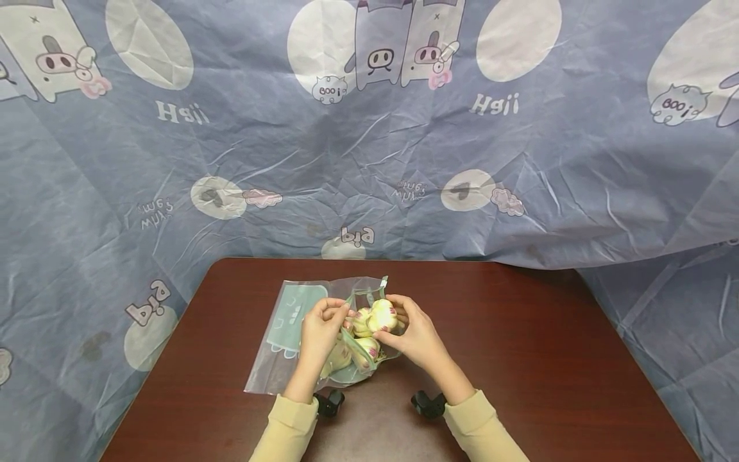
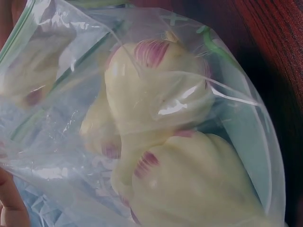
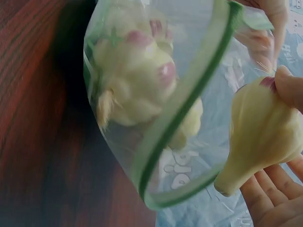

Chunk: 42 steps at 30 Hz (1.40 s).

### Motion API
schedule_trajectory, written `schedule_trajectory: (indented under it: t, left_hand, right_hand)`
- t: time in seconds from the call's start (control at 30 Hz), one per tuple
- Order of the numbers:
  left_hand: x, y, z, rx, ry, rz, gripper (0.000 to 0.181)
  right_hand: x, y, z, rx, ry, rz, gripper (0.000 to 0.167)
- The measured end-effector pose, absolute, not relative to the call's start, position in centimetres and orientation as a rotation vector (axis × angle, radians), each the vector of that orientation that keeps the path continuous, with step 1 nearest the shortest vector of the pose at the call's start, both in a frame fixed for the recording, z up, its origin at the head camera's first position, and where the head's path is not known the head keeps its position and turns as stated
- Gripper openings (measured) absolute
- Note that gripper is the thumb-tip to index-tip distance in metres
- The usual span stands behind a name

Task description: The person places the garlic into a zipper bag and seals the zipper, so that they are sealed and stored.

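Observation:
A clear zip bag point(image 1: 265, 369) with a green zip strip point(image 3: 165, 127) and a pale green printed figure lies on the table, its mouth held up and open. Inside it sit several garlic bulbs point(image 2: 161, 90), whitish with purple streaks, seen through the plastic. My left hand point(image 1: 317, 328) pinches the bag's rim on the left side. At the mouth, my right hand point(image 1: 420, 337) holds one more garlic bulb point(image 3: 265, 130) between thumb and fingers, stem pointing down in the right wrist view. Its fingertips are partly hidden behind the bulb in the head view.
The dark reddish-brown table point(image 1: 531, 359) stretches to both sides of the bag. A blue-grey printed cloth point(image 1: 369, 141) hangs behind the table and down its sides. Black wrist cameras point(image 1: 428, 405) sit beneath both wrists, above the table's near part.

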<state>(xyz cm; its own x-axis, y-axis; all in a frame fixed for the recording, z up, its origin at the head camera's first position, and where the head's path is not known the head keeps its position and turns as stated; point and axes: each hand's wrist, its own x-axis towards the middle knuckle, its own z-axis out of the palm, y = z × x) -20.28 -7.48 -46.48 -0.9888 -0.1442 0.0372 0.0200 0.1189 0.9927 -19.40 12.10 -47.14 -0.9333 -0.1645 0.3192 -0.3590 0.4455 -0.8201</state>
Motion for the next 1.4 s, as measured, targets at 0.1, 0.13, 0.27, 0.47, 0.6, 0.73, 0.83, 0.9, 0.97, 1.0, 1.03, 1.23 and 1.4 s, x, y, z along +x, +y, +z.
schedule_trajectory:
  t: [0.1,0.13,0.27,0.47,0.6,0.73,0.83,0.9,0.97,1.0,1.03,1.23,1.4]
  left_hand:
    - [-20.2,-7.5,-46.4,0.122,-2.244,-2.017,0.015]
    - [-20.2,-7.5,-46.4,0.121,-2.248,-2.014,0.015]
    - [-20.2,-7.5,-46.3,0.103,-2.258,-2.009,0.018]
    - [-20.1,-7.5,-45.8,0.083,-2.283,-2.006,0.020]
    - [-19.5,-7.4,-44.5,0.081,-2.302,-2.013,0.018]
    - [-18.5,-7.2,-42.6,0.073,-2.307,-2.007,0.016]
    - [-18.1,-7.2,-41.9,0.074,-2.315,-1.997,0.016]
    - [-18.0,-7.2,-41.7,0.072,-2.322,-1.991,0.016]
    - [-18.0,-7.2,-41.7,0.069,-2.319,-1.998,0.016]
    - [-18.0,-7.3,-41.8,0.071,-2.314,-2.007,0.016]
    - [-18.1,-7.3,-41.9,0.077,-2.311,-2.015,0.016]
    - [-18.4,-7.2,-42.3,0.104,-2.278,-2.035,0.014]
    - [-18.4,-7.1,-42.3,0.112,-2.257,-2.038,0.013]
  right_hand:
    - [-19.5,11.4,-47.5,0.491,-2.504,1.499,0.069]
    - [-19.5,11.2,-47.6,0.504,-2.511,1.495,0.069]
    - [-19.7,10.2,-48.2,0.558,-2.552,1.393,0.070]
    - [-20.1,8.8,-48.9,0.666,-2.562,1.122,0.063]
    - [-20.6,8.0,-49.2,0.737,-2.578,1.037,0.055]
    - [-21.1,7.5,-49.2,0.770,-2.638,0.992,0.046]
    - [-21.4,7.3,-49.0,0.797,-2.706,0.950,0.043]
    - [-21.6,7.2,-48.9,0.814,-2.743,0.916,0.043]
    - [-21.6,7.3,-48.8,0.819,-2.766,0.912,0.046]
    - [-21.6,7.3,-48.7,0.815,-2.769,0.915,0.047]
    - [-21.5,7.4,-48.7,0.802,-2.768,0.928,0.048]
    - [-21.0,8.7,-48.3,0.706,-2.667,1.083,0.047]
    - [-20.6,10.3,-47.6,0.650,-2.580,1.160,0.036]
